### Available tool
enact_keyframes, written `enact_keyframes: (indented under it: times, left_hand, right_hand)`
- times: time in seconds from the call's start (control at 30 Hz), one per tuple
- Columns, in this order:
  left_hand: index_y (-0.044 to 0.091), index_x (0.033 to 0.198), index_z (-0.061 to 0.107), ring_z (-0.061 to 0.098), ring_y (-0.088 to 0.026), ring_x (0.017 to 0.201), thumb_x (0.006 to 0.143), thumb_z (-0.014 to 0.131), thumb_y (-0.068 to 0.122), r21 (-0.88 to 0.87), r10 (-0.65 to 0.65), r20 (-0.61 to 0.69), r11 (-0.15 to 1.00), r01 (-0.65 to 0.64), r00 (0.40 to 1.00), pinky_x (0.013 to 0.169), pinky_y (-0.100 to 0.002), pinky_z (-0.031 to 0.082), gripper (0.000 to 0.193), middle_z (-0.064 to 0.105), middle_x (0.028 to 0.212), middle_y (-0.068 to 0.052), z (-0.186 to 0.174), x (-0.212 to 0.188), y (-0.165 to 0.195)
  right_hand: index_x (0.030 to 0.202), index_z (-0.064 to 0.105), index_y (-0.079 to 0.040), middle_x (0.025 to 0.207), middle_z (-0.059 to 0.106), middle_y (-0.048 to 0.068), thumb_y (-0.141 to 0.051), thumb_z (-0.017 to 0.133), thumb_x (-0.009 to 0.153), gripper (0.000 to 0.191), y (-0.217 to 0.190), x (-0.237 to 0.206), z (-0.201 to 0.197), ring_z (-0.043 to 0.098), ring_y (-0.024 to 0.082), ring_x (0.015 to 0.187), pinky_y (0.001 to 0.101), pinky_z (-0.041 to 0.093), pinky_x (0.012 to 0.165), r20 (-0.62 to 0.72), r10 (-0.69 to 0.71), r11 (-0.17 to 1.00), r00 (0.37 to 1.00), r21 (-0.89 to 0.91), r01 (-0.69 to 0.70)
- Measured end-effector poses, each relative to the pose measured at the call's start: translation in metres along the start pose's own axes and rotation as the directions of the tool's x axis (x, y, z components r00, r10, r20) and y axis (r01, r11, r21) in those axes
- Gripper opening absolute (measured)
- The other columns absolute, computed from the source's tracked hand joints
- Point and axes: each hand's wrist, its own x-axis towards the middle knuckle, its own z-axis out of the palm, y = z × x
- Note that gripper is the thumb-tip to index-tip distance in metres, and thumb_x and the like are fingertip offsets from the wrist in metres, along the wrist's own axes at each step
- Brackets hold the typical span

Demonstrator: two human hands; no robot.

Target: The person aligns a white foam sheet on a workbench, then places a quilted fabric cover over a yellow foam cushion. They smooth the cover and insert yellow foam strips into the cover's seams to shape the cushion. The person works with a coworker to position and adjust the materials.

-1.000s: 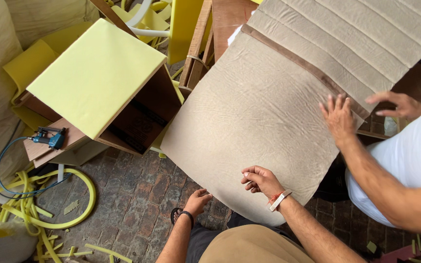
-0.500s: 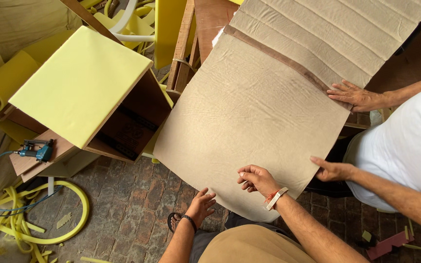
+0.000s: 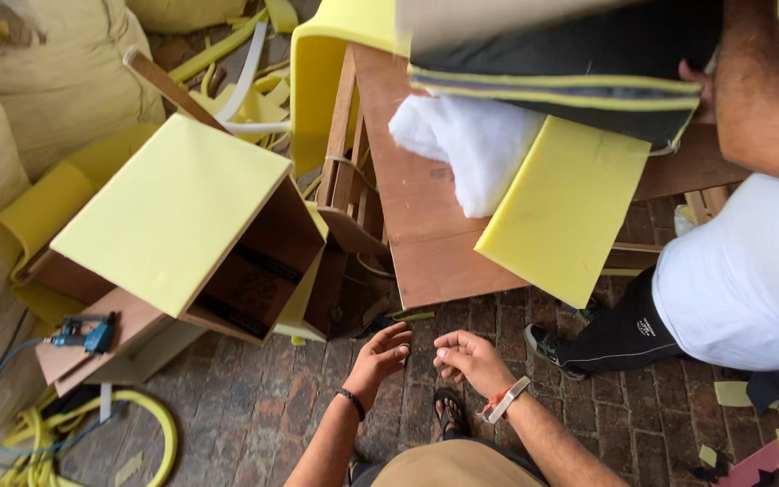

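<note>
wooden box: we see an open wooden box (image 3: 254, 271) tilted at left, a yellow foam slab (image 3: 169, 207) covering its top; inside looks dark, contents we cannot tell
sacks: big cream sacks (image 3: 11, 117) along the left edge, contents hidden
table: brown wooden board table (image 3: 416, 225) at centre, carrying white wadding (image 3: 466, 153) and a yellow foam sheet (image 3: 565, 207) that overhangs its front edge
above table: another person's hand (image 3: 710, 90) holds a dark striped cushion (image 3: 570, 86) over the far end; that person in white shirt and black trousers stands at right
floor: brick floor (image 3: 254, 406) with foam scraps, a yellow hose (image 3: 151, 424), and a blue tool (image 3: 87, 334) with blue cable on a board at left
in the way: the table's near edge sits just beyond our hands; wooden frame parts between box and table
left hand: our left hand (image 3: 380, 353) hangs above the bricks, grip released, fingers loosely curled, touching nothing
right hand: our right hand (image 3: 466, 359) just beside the left, grip loose and half curled, empty, white wristband on
</note>
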Motion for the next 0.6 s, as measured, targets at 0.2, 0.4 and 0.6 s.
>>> enact_keyframes:
  times: [0.2, 0.4, 0.6]
  left_hand:
    - [0.017, 0.140, 0.062, 0.063, -0.014, 0.119, 0.089, 0.071, 0.027, 0.107, -0.073, 0.008, 0.992, 0.072, 0.997, 0.099, -0.036, 0.046, 0.053, 0.072, 0.133, 0.001, -0.001, -0.015, 0.015]
    - [0.016, 0.138, 0.064, 0.066, -0.013, 0.116, 0.090, 0.070, 0.027, 0.159, -0.121, 0.007, 0.980, 0.119, 0.993, 0.100, -0.036, 0.048, 0.050, 0.074, 0.130, 0.001, 0.002, -0.024, 0.029]
    - [0.017, 0.137, 0.065, 0.066, -0.013, 0.114, 0.091, 0.069, 0.027, 0.180, -0.134, -0.002, 0.975, 0.132, 0.991, 0.100, -0.037, 0.049, 0.047, 0.075, 0.128, 0.002, 0.007, -0.016, 0.038]
  right_hand:
    - [0.117, 0.069, -0.008, 0.092, 0.077, 0.004, -0.023, 0.065, 0.093, 0.029, -0.005, -0.022, 0.006, 0.070, 0.011, 0.071, 0.0254, 0.051, 0.062, -0.087, 0.045, 0.999, 0.995, 0.018, -0.044]
    - [0.117, 0.069, -0.007, 0.092, 0.078, 0.004, -0.024, 0.064, 0.093, 0.029, -0.018, -0.030, 0.008, 0.070, 0.011, 0.071, 0.0257, 0.053, 0.063, -0.124, 0.044, 0.999, 0.991, 0.034, -0.040]
    - [0.116, 0.070, -0.005, 0.089, 0.078, 0.006, -0.022, 0.066, 0.093, 0.028, -0.031, -0.032, -0.010, 0.070, 0.011, 0.070, 0.0261, 0.052, 0.060, -0.220, 0.000, 0.998, 0.976, 0.068, 0.016]
